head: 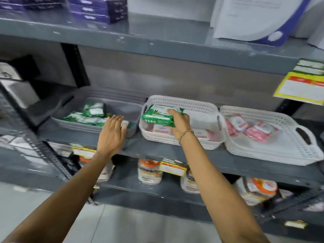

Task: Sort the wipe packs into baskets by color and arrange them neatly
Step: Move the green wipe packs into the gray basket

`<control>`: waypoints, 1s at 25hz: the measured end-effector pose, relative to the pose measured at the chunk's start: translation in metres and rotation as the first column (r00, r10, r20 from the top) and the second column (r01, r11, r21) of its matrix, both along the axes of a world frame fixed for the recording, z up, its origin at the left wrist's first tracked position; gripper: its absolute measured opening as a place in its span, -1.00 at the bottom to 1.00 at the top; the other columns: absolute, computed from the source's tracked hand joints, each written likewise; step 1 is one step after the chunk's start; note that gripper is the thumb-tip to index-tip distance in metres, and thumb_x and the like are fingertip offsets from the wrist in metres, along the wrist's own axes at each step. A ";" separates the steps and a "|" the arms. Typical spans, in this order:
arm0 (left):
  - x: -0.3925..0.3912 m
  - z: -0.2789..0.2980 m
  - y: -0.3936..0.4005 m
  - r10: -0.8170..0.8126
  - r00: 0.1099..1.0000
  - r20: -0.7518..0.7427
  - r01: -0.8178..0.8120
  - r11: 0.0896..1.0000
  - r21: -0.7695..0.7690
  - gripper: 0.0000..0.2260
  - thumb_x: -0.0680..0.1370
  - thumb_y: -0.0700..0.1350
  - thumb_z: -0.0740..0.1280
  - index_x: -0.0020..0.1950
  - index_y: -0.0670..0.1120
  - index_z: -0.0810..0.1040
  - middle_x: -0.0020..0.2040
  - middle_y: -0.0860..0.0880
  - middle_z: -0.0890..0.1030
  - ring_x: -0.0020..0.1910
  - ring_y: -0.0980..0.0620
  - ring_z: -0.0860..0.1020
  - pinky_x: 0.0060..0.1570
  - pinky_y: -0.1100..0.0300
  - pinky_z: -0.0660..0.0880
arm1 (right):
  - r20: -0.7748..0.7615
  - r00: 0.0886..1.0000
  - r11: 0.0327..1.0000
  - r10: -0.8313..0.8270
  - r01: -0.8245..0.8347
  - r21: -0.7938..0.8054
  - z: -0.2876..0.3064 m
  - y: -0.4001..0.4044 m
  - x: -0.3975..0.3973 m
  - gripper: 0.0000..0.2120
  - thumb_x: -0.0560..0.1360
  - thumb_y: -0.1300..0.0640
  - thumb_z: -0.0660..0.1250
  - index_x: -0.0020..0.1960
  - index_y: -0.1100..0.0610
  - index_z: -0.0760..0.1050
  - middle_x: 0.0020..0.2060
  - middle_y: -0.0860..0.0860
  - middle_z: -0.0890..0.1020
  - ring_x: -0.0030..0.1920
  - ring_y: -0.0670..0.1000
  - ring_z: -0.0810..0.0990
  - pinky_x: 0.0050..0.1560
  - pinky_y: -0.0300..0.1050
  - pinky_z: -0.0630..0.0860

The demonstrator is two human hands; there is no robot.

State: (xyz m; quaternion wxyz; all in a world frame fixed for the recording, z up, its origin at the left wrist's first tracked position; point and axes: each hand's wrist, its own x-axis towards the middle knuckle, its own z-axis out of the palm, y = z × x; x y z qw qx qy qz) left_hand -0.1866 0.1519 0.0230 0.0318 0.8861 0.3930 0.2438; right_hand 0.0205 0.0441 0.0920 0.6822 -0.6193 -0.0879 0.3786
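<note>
My right hand (180, 122) grips a green wipe pack (158, 115), held above the left side of the middle white basket (201, 107). Pink wipe packs (162, 129) lie in that basket beneath it. My left hand (112, 133) is flat with fingers apart, resting at the front right rim of the grey basket (112, 95), which holds several green wipe packs (87, 115). A second white basket (280, 148) on the right holds more pink packs (254, 128).
All three baskets stand on a grey metal shelf (175, 151). Jars with orange lids (149, 171) fill the shelf below. Purple boxes (98, 9) and a white bag sit on the shelf above. Yellow price tags (301, 88) hang at the right.
</note>
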 end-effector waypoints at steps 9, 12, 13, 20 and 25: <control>-0.085 -0.011 0.085 -0.090 0.989 -0.120 0.103 0.990 0.102 -0.57 0.63 0.02 -0.02 0.18 -0.20 0.53 0.14 -0.16 0.59 0.17 -0.17 0.51 0.31 -0.01 0.30 | -0.041 0.994 0.994 -0.101 0.100 -0.040 -0.005 0.138 -0.119 -0.45 0.48 0.27 0.22 0.42 0.17 0.12 0.32 0.19 0.43 0.02 0.08 0.44 0.22 0.09 0.49; -0.089 -0.018 0.087 -0.104 0.992 -0.074 0.114 0.984 0.136 -0.61 0.64 0.00 -0.01 0.12 -0.18 0.52 0.08 -0.14 0.59 0.13 -0.17 0.51 0.25 0.00 0.32 | -0.137 0.988 0.997 -0.066 0.059 -0.055 -0.011 0.154 -0.130 -0.44 0.53 0.28 0.22 0.47 0.23 0.10 0.34 0.18 0.39 0.19 0.13 0.46 0.30 0.14 0.45; -0.088 -0.020 0.087 -0.109 0.993 -0.053 0.115 0.983 0.144 -0.63 0.64 -0.01 0.00 0.12 -0.18 0.52 0.07 -0.14 0.58 0.13 -0.16 0.50 0.24 0.00 0.32 | -0.161 0.987 0.998 -0.014 0.005 -0.057 -0.012 0.154 -0.131 -0.48 0.54 0.28 0.22 0.46 0.25 0.16 0.29 0.19 0.41 0.23 0.14 0.45 0.30 0.12 0.46; -0.083 -0.025 0.085 -0.095 0.989 0.115 0.081 0.990 0.120 -0.60 0.64 -0.02 -0.02 0.11 -0.18 0.54 0.06 -0.12 0.61 0.12 -0.13 0.51 0.26 0.02 0.29 | 0.040 0.970 0.940 0.241 -0.223 -0.257 0.000 0.120 -0.112 -0.66 0.55 0.28 0.19 0.29 0.37 0.41 0.35 0.36 0.39 0.35 0.28 0.43 0.19 -0.05 0.49; -0.029 -0.013 0.046 -0.170 0.951 0.259 0.156 0.985 0.074 -0.62 0.63 -0.04 0.01 0.19 -0.22 0.51 0.17 -0.17 0.57 0.22 -0.16 0.47 0.36 -0.02 0.27 | 0.115 0.972 0.971 0.207 -0.189 -0.146 0.018 0.060 -0.062 -0.72 0.56 0.28 0.21 0.22 0.38 0.48 0.05 0.30 0.60 -0.02 0.23 0.62 -0.25 -0.27 0.60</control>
